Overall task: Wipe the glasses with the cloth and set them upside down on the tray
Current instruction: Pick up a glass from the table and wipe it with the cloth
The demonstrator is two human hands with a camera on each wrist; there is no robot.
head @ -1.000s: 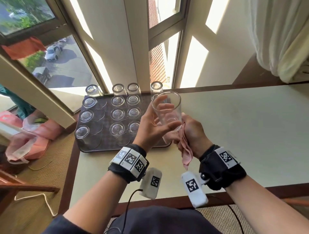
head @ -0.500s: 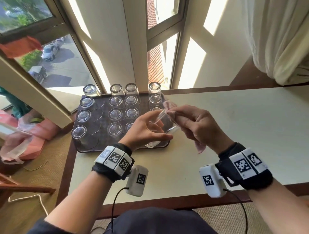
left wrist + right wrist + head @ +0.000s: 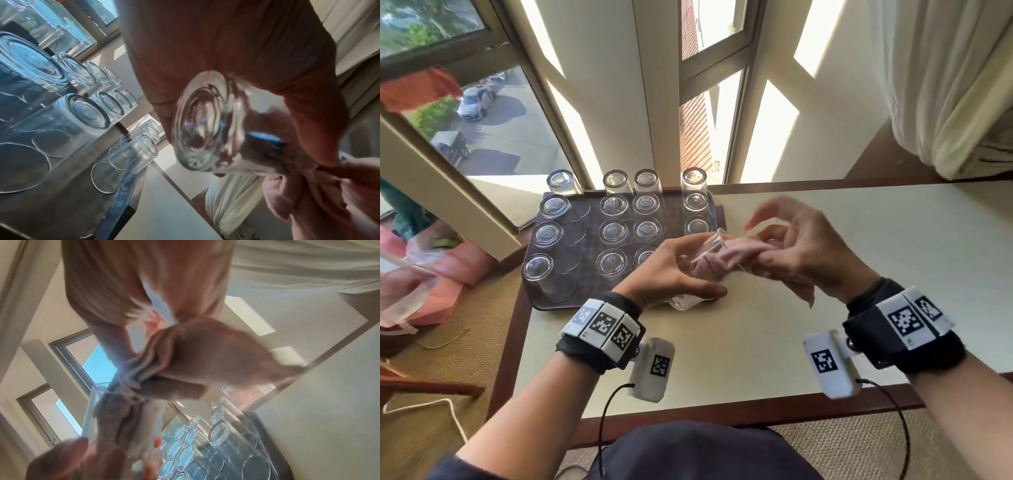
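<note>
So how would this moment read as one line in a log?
left hand grips glass | right hand pushes pink cloth inside | tray: upside-down glasses

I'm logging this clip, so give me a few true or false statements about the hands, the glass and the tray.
1. The left hand grips the glass. True.
2. The pink cloth is pushed inside that glass. True.
3. The glasses on the tray stand mouth up. False: they stand upside down.
4. The cloth lies flat on the table. False: the right hand holds it.
</note>
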